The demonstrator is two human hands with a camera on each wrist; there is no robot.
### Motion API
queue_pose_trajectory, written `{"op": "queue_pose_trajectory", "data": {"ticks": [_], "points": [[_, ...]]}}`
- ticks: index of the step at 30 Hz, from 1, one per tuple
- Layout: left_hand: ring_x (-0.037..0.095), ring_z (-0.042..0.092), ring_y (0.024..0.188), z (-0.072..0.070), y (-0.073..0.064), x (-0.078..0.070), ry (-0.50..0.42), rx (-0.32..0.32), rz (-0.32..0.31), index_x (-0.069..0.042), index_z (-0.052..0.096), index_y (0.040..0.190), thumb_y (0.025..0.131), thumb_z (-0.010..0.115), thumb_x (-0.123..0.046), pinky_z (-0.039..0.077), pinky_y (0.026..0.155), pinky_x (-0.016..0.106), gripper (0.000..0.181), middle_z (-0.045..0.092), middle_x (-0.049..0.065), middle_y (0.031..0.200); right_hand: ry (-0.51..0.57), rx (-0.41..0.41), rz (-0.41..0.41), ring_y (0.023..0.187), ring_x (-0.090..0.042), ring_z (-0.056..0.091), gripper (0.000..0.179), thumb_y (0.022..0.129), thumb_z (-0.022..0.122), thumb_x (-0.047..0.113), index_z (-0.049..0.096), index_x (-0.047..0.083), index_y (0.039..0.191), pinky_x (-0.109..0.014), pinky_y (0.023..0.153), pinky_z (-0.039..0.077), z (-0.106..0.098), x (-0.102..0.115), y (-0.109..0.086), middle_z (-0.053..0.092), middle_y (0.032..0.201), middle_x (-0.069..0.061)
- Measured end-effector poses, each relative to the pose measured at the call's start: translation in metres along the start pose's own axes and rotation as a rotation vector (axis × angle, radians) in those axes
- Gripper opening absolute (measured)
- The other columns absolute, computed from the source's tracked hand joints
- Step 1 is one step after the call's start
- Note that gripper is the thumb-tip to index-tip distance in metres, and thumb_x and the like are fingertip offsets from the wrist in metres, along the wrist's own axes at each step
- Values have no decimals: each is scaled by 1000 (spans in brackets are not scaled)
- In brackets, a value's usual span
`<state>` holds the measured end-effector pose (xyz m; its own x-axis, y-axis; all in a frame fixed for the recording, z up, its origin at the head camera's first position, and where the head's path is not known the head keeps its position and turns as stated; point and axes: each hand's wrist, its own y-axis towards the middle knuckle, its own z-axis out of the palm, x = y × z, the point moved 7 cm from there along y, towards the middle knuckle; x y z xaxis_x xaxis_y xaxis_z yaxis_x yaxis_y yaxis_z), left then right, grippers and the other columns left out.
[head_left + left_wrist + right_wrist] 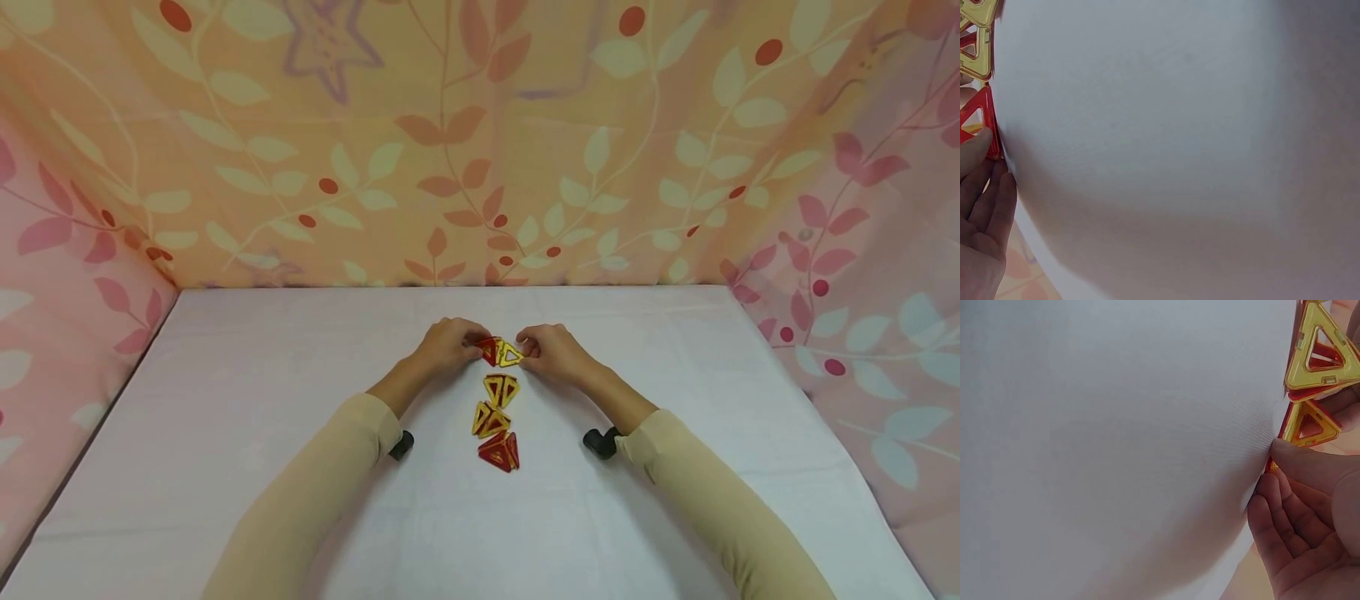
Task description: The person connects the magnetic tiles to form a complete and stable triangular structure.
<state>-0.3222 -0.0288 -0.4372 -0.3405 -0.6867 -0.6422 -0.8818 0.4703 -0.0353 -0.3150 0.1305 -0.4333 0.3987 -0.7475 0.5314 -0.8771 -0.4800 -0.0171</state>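
Red and yellow triangular magnetic tiles form a column of small pyramid-like groups on the white table. At the far end, my left hand pinches a red triangular tile between thumb and fingers; its thumb lies over the red tile in the left wrist view. From the other side, my right hand pinches the yellow triangular tile at its outer corner. In the right wrist view, thumb and fingers meet at the lower corner of that yellow tile. The two held tiles stand side by side.
Nearer me stand a yellow and red tile group, another yellow group and a mostly red pyramid. Black wrist devices show beside both sleeves. Patterned cloth hangs behind the table and along its sides.
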Motion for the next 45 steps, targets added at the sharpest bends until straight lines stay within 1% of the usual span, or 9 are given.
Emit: {"op": "queue_pose_trajectory", "data": {"ticks": [5,13,18,24,29,36,41,45], "points": [[25,60,118,1,0,2,9,-5,3,-7,69,124,94,68,-8,43,104,43,30,69,8,122,-19,3,9,76,-16,61,31,85,76,3,68,-6,114,-34,75,53,1,2,1,68,83,-5],[24,60,119,0,0,2,5,-13,11,-8,69,125,95,67,-8,42,105,43,31,70,7,122,-23,-19,-7,74,-16,61,31,84,76,3,68,-7,113,-34,72,52,-1,2,4,68,81,-5],[24,61,118,0,0,2,3,-17,9,-7,69,125,95,67,-8,42,105,43,31,70,7,122,-17,-17,-2,75,-16,60,30,85,76,2,69,-6,113,-34,73,52,0,2,4,67,82,-5],[24,61,117,-1,-1,1,-4,-22,7,-7,69,125,95,67,-8,43,104,42,30,70,7,121,-35,-7,-11,77,-17,59,25,87,74,2,70,-3,111,-34,75,51,1,1,4,67,84,-5],[24,61,117,-1,-1,2,-8,-24,5,-7,69,125,95,66,-8,42,104,43,30,70,8,121,-34,5,-13,78,-17,58,27,88,73,4,69,-1,114,-34,76,50,3,-1,4,65,84,-4],[24,61,118,1,-1,4,-20,-22,-3,-7,68,125,95,67,-9,41,106,43,30,69,8,123,-16,-4,-10,79,-18,58,30,88,73,5,67,1,117,-34,77,51,2,-2,3,65,86,-3],[24,60,119,-1,-2,3,-16,-25,-4,-7,69,125,95,67,-9,42,106,43,30,69,7,123,2,-16,-34,79,-18,58,31,88,73,5,66,1,118,-33,77,51,-2,1,2,65,87,-4],[24,61,117,-1,-2,3,-17,-28,-6,-7,69,125,95,67,-10,43,105,42,30,70,7,122,15,-33,-71,78,-17,58,31,87,74,4,67,0,116,-33,74,50,-6,5,3,65,86,-4]]}}
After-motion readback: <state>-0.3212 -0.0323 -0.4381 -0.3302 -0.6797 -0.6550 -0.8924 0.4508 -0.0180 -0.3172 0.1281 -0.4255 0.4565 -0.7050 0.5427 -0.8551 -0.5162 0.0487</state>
